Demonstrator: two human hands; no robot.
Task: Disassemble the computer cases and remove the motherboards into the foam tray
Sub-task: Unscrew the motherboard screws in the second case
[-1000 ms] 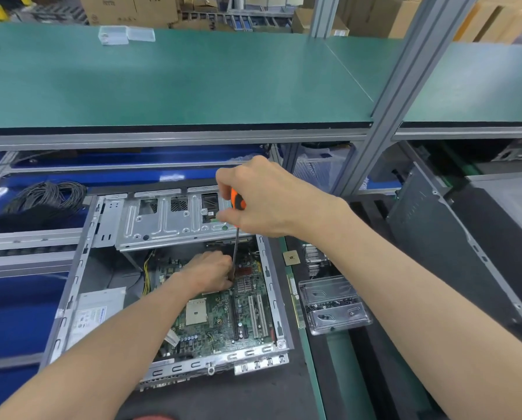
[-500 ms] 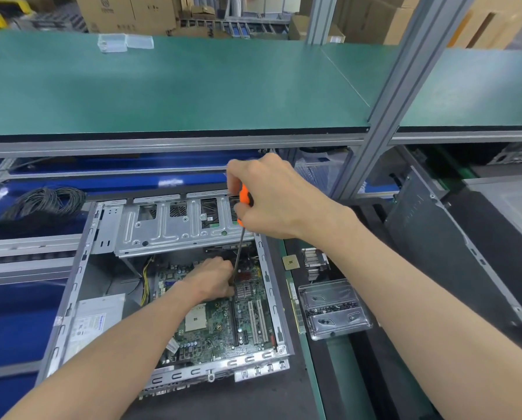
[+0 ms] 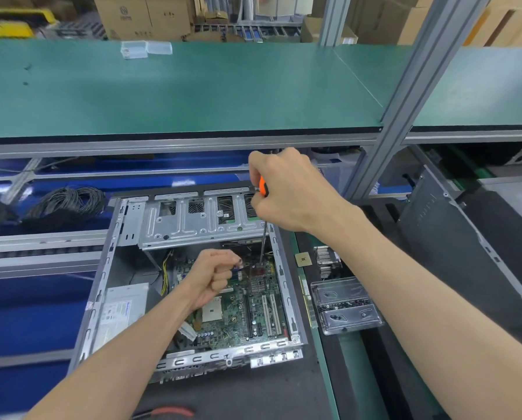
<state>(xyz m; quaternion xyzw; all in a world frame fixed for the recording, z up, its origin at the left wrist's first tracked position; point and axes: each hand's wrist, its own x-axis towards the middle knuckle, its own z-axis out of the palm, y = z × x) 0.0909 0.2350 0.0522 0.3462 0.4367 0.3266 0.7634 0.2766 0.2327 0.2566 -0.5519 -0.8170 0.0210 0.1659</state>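
An open computer case (image 3: 102, 286) lies on the dark mat, its green motherboard (image 3: 238, 313) still inside. My right hand (image 3: 290, 195) grips an orange-handled screwdriver (image 3: 262, 186) held upright. The shaft (image 3: 263, 244) runs down to the far end of the board. My left hand (image 3: 214, 274) hovers over the board just left of the tip, fingers curled, and pinches a small dark thing that looks like a screw (image 3: 240, 262). A metal drive cage (image 3: 199, 222) spans the far part of the case.
A clear plastic tray (image 3: 344, 292) with several screws sits right of the case, beyond it a loose CPU (image 3: 303, 259) and a heatsink (image 3: 326, 259). A grey side panel (image 3: 454, 253) leans at right. Black cables (image 3: 68, 201) lie far left. Red-handled pliers (image 3: 168, 412) lie near me.
My left hand has drawn back from the screwdriver tip and turned, its fingers now pinched on a small dark piece. My right hand has lifted the screwdriver a little.
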